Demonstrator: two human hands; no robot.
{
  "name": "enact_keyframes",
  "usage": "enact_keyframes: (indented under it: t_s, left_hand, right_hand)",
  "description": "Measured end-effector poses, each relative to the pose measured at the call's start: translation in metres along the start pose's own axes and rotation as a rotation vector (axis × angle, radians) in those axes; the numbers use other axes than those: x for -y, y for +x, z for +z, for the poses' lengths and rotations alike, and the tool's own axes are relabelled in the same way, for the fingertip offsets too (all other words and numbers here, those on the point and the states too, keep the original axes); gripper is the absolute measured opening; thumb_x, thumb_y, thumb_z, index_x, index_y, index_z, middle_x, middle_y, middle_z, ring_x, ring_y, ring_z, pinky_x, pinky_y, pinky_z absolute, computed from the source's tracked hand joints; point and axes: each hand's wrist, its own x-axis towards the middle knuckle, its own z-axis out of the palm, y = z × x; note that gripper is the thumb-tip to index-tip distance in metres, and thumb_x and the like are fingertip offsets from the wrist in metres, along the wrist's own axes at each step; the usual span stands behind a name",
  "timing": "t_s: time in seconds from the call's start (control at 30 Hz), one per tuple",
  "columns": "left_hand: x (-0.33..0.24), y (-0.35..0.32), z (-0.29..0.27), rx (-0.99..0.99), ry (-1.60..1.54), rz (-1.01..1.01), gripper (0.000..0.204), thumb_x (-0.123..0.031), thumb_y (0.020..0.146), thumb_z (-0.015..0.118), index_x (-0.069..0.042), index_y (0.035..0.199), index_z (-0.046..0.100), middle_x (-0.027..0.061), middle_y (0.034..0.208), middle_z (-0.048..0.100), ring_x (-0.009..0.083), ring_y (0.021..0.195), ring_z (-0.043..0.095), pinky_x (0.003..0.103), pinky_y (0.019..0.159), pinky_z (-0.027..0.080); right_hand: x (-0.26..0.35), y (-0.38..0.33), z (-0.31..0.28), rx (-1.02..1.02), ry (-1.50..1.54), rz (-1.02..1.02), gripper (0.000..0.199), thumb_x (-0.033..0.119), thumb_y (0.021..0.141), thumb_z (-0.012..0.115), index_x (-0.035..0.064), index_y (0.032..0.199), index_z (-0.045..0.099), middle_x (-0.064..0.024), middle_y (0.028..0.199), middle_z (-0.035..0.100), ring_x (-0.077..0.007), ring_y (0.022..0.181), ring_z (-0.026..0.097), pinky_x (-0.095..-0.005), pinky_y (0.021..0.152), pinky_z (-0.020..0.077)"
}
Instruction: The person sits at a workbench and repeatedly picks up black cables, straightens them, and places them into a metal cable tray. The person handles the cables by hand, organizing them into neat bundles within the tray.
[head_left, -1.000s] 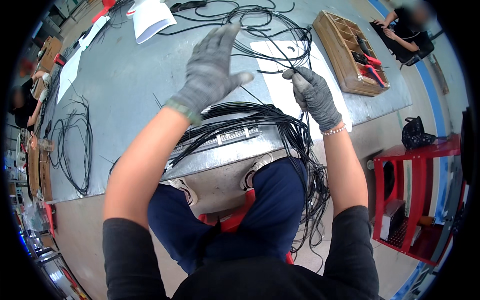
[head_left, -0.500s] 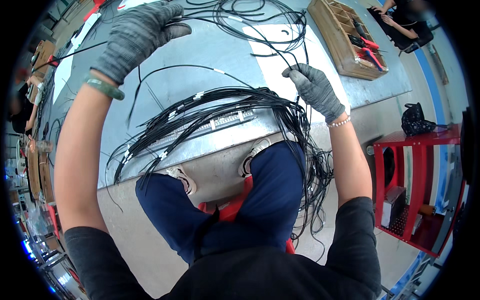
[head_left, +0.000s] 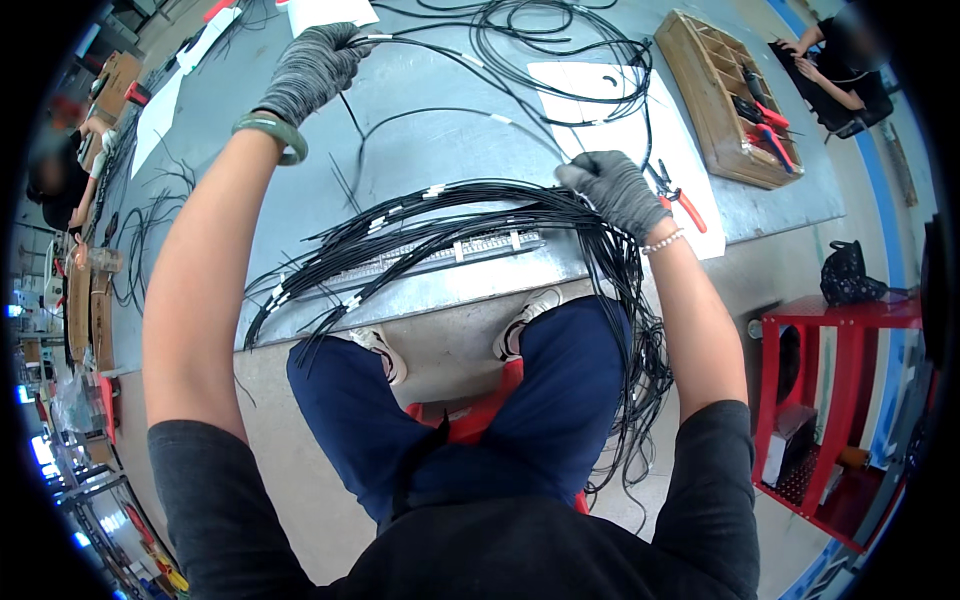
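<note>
Both my hands wear grey knit gloves. My left hand [head_left: 315, 70], at the far left of the table, is closed around the ends of thin black cables [head_left: 430, 48] with white sleeve labels, which run right toward a loose coil [head_left: 560, 40]. My right hand [head_left: 612, 190] is closed over the right end of a thick bundle of black cables [head_left: 430, 215]; its fingertips pinch a thin black cable [head_left: 430, 109] that arcs over to the left. The bundle lies along the near table edge and hangs off beside my right leg. Red-handled pliers [head_left: 685, 205] lie just right of my right hand.
White paper [head_left: 690, 150] lies under the coil and pliers. A wooden compartment box [head_left: 745, 165] with tools stands at the far right of the metal table [head_left: 240, 215]. Beyond the right edge stands a red rack [head_left: 840, 312] with a black bag [head_left: 848, 272]. Other people sit left and right.
My right hand has moved left, away from the coil's strands to the bundle's end, uncovering the pliers. My left hand has moved slightly farther away, still gripping cables. The whole view has shifted a little.
</note>
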Motion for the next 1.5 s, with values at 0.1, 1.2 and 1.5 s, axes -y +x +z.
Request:
enact_keyframes:
  t_s: [0.1, 1.2, 1.5]
  left_hand:
    - [0.004, -0.007, -0.004, -0.352, 0.412, 0.088, 0.050, -0.056, 0.088, 0.051, -0.012, 0.108, 0.066, 0.0101, 0.087, 0.069, 0.0301, 0.081, 0.065, 0.040, 0.079, 0.049]
    - [-0.002, -0.226, 0.026, 0.210, -0.021, 0.046, 0.028, -0.017, 0.087, 0.056, 0.003, 0.106, 0.060, 0.0182, 0.084, 0.064, 0.0312, 0.079, 0.062, 0.038, 0.073, 0.049]
    - [-0.058, -0.200, 0.010, -0.067, -0.281, 0.162, 0.029, -0.020, 0.092, 0.057, 0.000, 0.113, 0.058, -0.0008, 0.076, 0.054, 0.0064, 0.066, 0.045, 0.022, 0.061, 0.041]
  right_hand:
    - [-0.002, 0.000, -0.004, -0.151, -0.199, 0.055, 0.040, 0.039, 0.086, 0.062, 0.0005, 0.085, 0.068, -0.0145, 0.069, 0.065, -0.0247, 0.066, 0.063, -0.0368, 0.069, 0.0493]
    - [-0.030, -0.086, -0.035, -0.187, 0.063, -0.255, 0.026, 0.020, 0.088, 0.061, 0.0000, 0.104, 0.065, -0.0118, 0.094, 0.068, -0.0154, 0.084, 0.064, -0.0285, 0.077, 0.0504]
    - [-0.020, -0.101, -0.040, 0.131, 0.233, -0.176, 0.043, 0.033, 0.086, 0.066, -0.0013, 0.111, 0.061, -0.0095, 0.096, 0.067, -0.0137, 0.091, 0.060, -0.0283, 0.085, 0.0468]
